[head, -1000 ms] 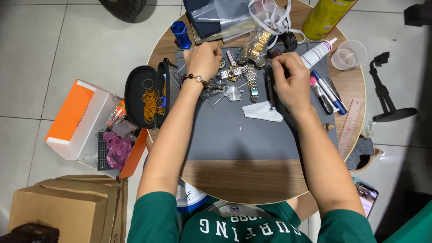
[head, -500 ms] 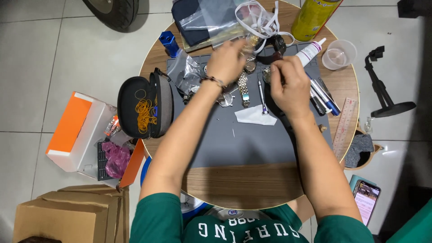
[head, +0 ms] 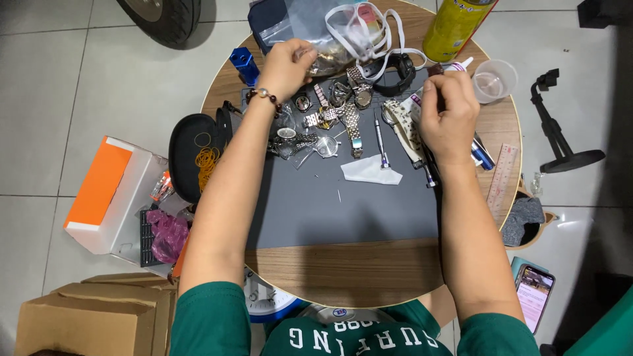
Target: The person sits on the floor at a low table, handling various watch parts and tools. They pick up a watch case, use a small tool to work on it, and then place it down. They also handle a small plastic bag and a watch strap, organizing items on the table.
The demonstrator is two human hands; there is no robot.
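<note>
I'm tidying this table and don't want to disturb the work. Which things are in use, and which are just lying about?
In use:
left hand on the clear plastic bag
right hand at the white cloth
watches on the grey mat

Lying about:
yellow can
plastic cup
ruler
black case
phone
</note>
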